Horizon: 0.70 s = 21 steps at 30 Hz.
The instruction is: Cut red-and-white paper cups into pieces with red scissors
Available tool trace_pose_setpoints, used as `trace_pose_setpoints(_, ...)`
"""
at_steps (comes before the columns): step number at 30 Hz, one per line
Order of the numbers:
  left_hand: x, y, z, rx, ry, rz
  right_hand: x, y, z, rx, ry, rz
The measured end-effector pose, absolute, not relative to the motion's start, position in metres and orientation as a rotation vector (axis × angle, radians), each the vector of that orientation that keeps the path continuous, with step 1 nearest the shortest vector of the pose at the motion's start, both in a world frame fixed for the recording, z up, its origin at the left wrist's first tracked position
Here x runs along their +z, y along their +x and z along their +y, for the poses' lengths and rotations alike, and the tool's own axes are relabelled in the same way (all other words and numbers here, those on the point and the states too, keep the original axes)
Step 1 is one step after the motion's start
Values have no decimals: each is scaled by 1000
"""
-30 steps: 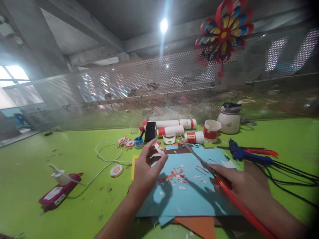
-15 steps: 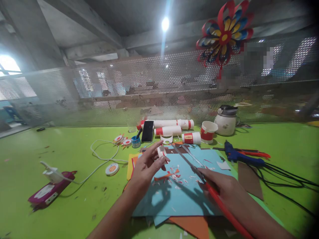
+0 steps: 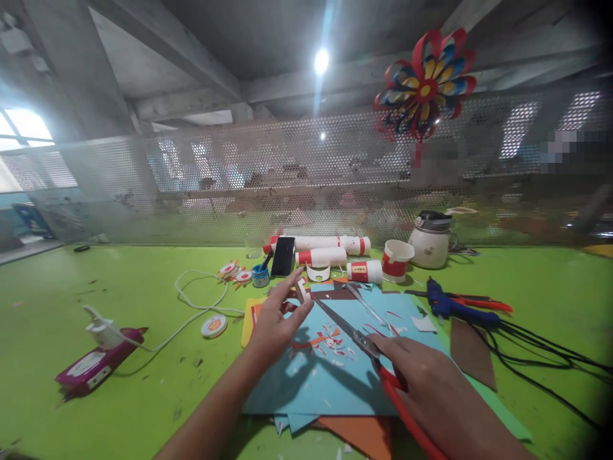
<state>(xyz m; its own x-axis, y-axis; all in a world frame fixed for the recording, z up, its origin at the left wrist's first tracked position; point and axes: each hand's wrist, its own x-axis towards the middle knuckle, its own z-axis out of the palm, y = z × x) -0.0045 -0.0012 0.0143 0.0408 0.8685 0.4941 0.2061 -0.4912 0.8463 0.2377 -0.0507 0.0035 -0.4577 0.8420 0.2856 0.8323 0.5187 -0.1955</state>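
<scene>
My left hand (image 3: 278,317) pinches a small curled piece of white paper cup (image 3: 302,291) between thumb and fingers. In my right hand (image 3: 421,377) is a pair of scissors with red handles (image 3: 397,401), fingers wrapped round the grips. The blades point up and left, their tips close beside the piece; whether they touch it I cannot tell. Both hands are above a light blue paper sheet (image 3: 335,396), on which red, orange and white paper scraps (image 3: 330,342) lie scattered.
Behind the sheet are paper cups (image 3: 364,271), a phone (image 3: 283,257), a blue jar (image 3: 261,276) and a kettle (image 3: 430,243). A blue glue gun (image 3: 460,311) with trailing cords lies right. A purple power strip (image 3: 100,364) and a tape roll (image 3: 214,326) are left.
The piece in my left hand has turned to a more edge-on angle. The scissors have shifted slightly left and lower, and their blades look closer together. The camera view has tilted up a little.
</scene>
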Motion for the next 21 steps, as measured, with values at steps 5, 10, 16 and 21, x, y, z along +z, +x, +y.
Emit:
trace_pose_setpoints(5, 9, -7, 3, 1454, 1925, 1188, 9, 237, -56, -152, -1394, -2393)
trace_pose_setpoints(10, 13, -6, 3, 1400, 1692, 1009, 13, 235, -56, -30, -1415, -2337)
trace_pose_setpoints(16, 19, -9, -2, 1222, 1262, 669, 15, 239, -34, -30, -1656, -2247)
trace_pose_setpoints(21, 21, -7, -8, 1180, 1092, 500, 0, 239, -19, -82, -1818, -2246)
